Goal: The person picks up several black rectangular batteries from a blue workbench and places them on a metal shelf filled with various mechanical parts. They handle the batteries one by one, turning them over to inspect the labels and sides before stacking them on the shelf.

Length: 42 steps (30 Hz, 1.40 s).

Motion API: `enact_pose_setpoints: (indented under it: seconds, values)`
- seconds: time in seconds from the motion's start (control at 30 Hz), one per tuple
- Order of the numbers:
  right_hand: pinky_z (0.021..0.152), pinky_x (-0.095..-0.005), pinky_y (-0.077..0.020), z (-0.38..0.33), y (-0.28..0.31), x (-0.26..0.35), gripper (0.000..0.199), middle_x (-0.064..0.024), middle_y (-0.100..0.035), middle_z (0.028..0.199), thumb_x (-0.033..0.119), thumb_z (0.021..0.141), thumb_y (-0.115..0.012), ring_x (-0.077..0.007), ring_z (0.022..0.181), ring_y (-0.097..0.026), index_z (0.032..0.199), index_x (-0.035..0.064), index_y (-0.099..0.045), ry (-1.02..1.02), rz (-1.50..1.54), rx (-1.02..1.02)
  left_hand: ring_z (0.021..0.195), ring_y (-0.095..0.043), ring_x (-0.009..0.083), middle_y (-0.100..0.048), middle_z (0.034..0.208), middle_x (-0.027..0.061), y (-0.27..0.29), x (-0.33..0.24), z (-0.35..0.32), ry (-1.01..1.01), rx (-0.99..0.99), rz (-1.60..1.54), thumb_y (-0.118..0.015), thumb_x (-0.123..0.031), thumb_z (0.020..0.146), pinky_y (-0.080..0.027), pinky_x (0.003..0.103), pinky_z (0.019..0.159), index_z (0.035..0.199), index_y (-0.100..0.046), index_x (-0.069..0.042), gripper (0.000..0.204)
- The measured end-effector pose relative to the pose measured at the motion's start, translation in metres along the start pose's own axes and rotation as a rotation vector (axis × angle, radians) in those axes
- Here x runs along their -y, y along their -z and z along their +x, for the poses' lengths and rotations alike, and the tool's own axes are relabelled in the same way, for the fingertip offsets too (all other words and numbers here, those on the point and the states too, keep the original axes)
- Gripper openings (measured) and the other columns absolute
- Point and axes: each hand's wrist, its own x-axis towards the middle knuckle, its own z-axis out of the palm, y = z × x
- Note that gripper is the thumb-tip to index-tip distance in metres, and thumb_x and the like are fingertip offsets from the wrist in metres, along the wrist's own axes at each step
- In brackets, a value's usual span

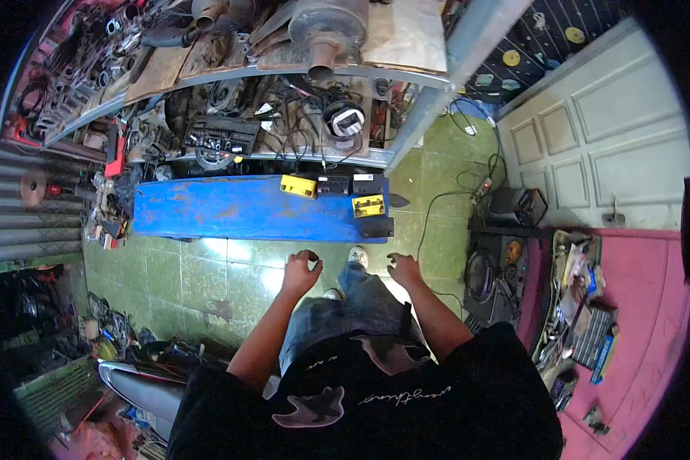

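Note:
Both hands hang empty over the green tiled floor, just this side of a long blue bench (215, 207). My left hand (303, 273) is loosely curled, its thumb apart from the fingers. Likewise half bent, my right hand (405, 270) shows a gap between thumb and forefinger. Neither touches anything. At the bench's right end sit several small box-shaped batteries: a yellow-topped one (297, 186), a black one (333, 185) and another black one (367, 183) along the far edge. Nearer to me are a second yellow one (369, 205) and a black one (378, 228).
Behind the bench, a metal shelf (284, 73) bears exhaust parts, cables and an open socket set (221, 136). A black cable (429, 203) snakes over the floor at right, near a pink surface (644, 307) and white door (590, 130). A motorcycle part (142, 387) stands lower left.

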Motion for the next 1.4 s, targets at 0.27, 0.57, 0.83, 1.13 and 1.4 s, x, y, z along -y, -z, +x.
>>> enact_pose_setpoints:
  seconds: [0.27, 0.57, 0.83, 1.13, 1.4]
  values:
    - [0.101, -0.0533, -0.0422, 0.123, 0.040, 0.078, 0.059, -0.0081, -0.067, 0.131, 0.027, 0.079, -0.081, -0.0325, 0.129, -0.053, 0.134, 0.0175, -0.064, 0.276, -0.159, -0.172, 0.135, -0.045, 0.0378, -0.044, 0.154, 0.0122, -0.029, 0.026, 0.100, 0.092, -0.034, 0.476, -0.081, -0.037, 0.080, -0.041, 0.056, 0.105, 0.144, -0.050, -0.011, 0.076]
    - [0.107, -0.0577, -0.0361, 0.222, 0.040, 0.144, 0.092, -0.0114, -0.056, 0.146, 0.033, 0.072, -0.088, -0.0306, 0.138, -0.045, 0.152, 0.0122, -0.047, 0.369, -0.346, -0.283, 0.137, -0.043, 0.0318, -0.041, 0.160, 0.0067, -0.035, 0.031, 0.243, -0.143, -0.001, 0.706, -0.094, -0.043, 0.062, -0.036, 0.053, 0.108, 0.162, -0.030, -0.013, 0.123]
    - [0.108, -0.0607, -0.0342, 0.275, 0.013, 0.150, 0.081, -0.0093, -0.066, 0.127, 0.030, 0.069, -0.089, -0.0271, 0.132, -0.049, 0.139, 0.0096, -0.055, 0.366, -0.452, -0.236, 0.128, -0.047, 0.0267, -0.062, 0.134, 0.0027, -0.053, 0.054, 0.289, -0.263, 0.062, 0.849, -0.094, -0.044, 0.061, -0.038, 0.052, 0.098, 0.140, -0.054, -0.016, 0.092]
    - [0.113, -0.0608, -0.0287, 0.262, 0.054, 0.148, 0.077, -0.0081, -0.066, 0.131, 0.024, 0.070, -0.086, -0.0257, 0.134, -0.048, 0.138, 0.0105, -0.053, 0.376, -0.375, -0.333, 0.119, -0.050, 0.0240, -0.066, 0.111, 0.0021, -0.038, 0.032, 0.294, -0.402, -0.151, 0.736, -0.075, -0.023, 0.081, -0.039, 0.053, 0.092, 0.112, -0.066, -0.014, 0.034]
    - [0.109, -0.0574, -0.0320, 0.201, 0.110, 0.161, 0.082, -0.0056, -0.066, 0.131, 0.029, 0.064, -0.087, -0.0257, 0.131, -0.050, 0.138, 0.0120, -0.057, 0.421, -0.239, -0.491, 0.116, -0.052, 0.0263, -0.063, 0.114, 0.0022, 0.027, -0.005, 0.266, -0.569, -0.272, 0.572, -0.090, -0.029, 0.058, -0.037, 0.053, 0.089, 0.117, -0.063, -0.016, 0.067]
